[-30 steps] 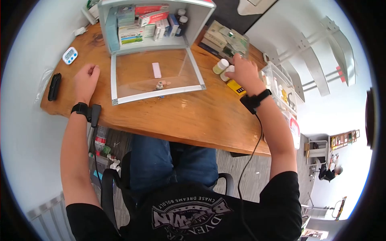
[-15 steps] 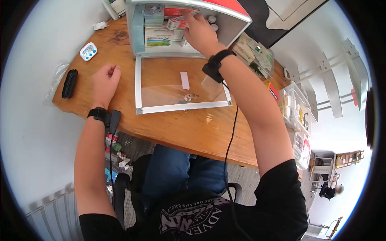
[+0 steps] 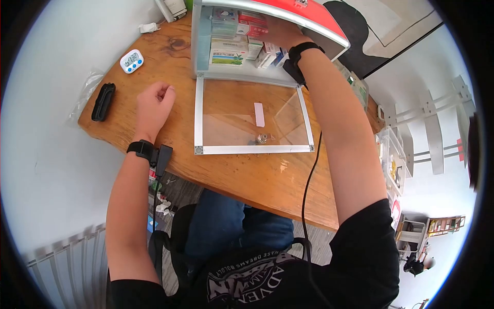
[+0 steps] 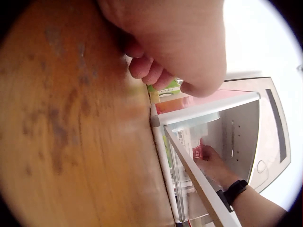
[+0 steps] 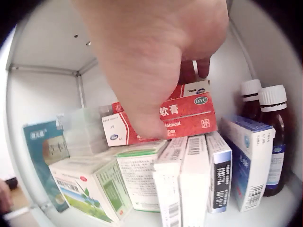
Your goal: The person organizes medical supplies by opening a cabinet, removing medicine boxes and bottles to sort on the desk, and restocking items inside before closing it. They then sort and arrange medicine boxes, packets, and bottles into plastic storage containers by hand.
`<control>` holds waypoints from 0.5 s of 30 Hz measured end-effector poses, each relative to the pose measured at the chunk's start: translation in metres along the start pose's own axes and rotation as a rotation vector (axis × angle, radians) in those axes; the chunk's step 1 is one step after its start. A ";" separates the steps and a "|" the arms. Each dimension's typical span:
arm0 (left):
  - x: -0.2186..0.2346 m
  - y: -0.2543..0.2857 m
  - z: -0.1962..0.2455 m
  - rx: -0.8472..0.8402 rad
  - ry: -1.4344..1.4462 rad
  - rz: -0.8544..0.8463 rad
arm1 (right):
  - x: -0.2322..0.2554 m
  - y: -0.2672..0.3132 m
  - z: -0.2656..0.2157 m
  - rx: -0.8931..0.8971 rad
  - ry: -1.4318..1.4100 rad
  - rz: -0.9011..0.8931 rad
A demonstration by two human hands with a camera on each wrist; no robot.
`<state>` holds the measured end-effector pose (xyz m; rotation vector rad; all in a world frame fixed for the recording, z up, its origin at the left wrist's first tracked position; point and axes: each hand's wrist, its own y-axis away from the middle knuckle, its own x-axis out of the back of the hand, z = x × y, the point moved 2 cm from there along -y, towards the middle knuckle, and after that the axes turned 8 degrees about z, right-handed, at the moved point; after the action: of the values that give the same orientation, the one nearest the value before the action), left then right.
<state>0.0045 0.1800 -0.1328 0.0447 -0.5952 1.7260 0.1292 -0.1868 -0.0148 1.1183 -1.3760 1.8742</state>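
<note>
In the head view, the left hand [image 3: 154,109] is loosely curled, holding nothing, at the left of the wooden table [image 3: 242,175]; the right hand [image 3: 284,34] reaches into the far medicine cabinet [image 3: 321,23]. The left wrist view shows that hand against red packaging [image 4: 197,152]. In the right wrist view, it pinches a red ointment box [image 5: 191,116] above white cartons [image 5: 194,182], left of brown bottles [image 5: 278,144].

The head camera looks forward and down from farthest off, over the wooden table [image 3: 247,177]. The left wrist camera sits low and close above it, rolled sideways, facing past the left hand [image 3: 154,110] toward the medicine cabinet [image 3: 333,26]. The right wrist camera faces closely into it, onto medicine boxes [image 5: 194,175] the head view shares. All three show the right hand [image 3: 280,33].
</note>
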 end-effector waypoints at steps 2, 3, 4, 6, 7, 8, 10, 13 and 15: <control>0.002 0.000 0.001 -0.058 -0.066 0.039 | -0.007 -0.007 0.007 -0.051 -0.030 -0.103; 0.003 0.002 0.001 -0.054 -0.068 0.039 | -0.006 -0.003 0.004 -0.049 -0.032 -0.107; 0.003 0.002 0.000 -0.050 -0.046 0.034 | -0.001 0.003 0.002 -0.028 0.015 -0.043; 0.001 -0.003 0.000 -0.060 -0.014 0.024 | 0.015 0.014 0.000 -0.015 0.075 0.029; 0.000 -0.004 -0.005 -0.063 -0.019 0.057 | 0.026 0.022 -0.007 -0.008 0.060 0.093; -0.001 -0.002 -0.011 -0.060 -0.021 0.084 | 0.037 0.036 -0.013 -0.004 0.047 0.149; -0.001 -0.003 -0.012 -0.073 -0.054 0.071 | 0.065 0.076 -0.030 0.117 -0.103 0.264; 0.002 -0.002 -0.008 -0.099 -0.112 0.081 | 0.120 0.151 -0.044 0.284 -0.221 0.218; 0.002 -0.002 -0.008 -0.121 -0.125 0.075 | 0.158 0.200 -0.046 0.281 -0.315 0.136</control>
<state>0.0078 0.1848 -0.1384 0.0458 -0.8019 1.7656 -0.1266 -0.2135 0.0188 1.5487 -1.4139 2.1049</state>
